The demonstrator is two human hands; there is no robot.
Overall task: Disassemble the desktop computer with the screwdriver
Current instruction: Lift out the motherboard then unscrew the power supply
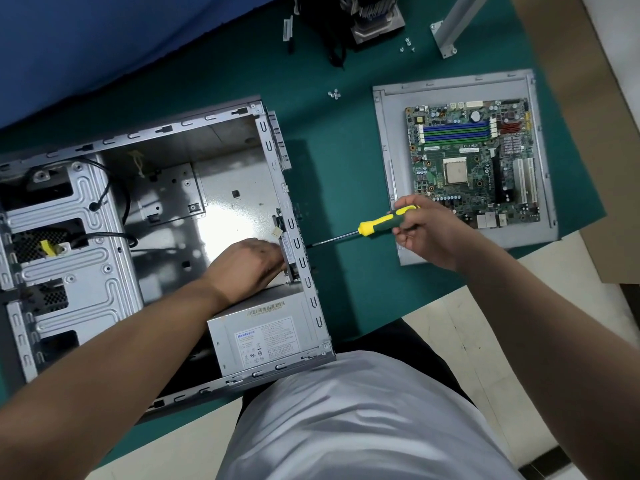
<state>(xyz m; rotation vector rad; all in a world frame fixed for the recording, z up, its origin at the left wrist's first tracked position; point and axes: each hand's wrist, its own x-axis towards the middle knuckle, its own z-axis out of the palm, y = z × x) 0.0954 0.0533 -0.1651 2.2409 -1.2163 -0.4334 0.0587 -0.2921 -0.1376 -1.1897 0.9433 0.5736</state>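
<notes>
The open grey computer case (194, 140) lies on its side on the green mat. A power supply (263, 337) sits in its near right corner. My left hand (247, 263) reaches inside the case and rests against a part at the rear wall, its fingertips hidden. My right hand (426, 233) grips the yellow and dark green handle of the screwdriver (377, 226). Its shaft points left, and the tip meets the outside of the case's rear wall (301, 244).
A motherboard (474, 164) lies on a grey side panel (391, 140) at the right. Loose screws (334, 94) lie behind the case; more screws (407, 45), a cooler (377, 15) with black cables and a metal bracket (450, 29) sit at the far edge. Drive cage (62, 244) fills the case's left.
</notes>
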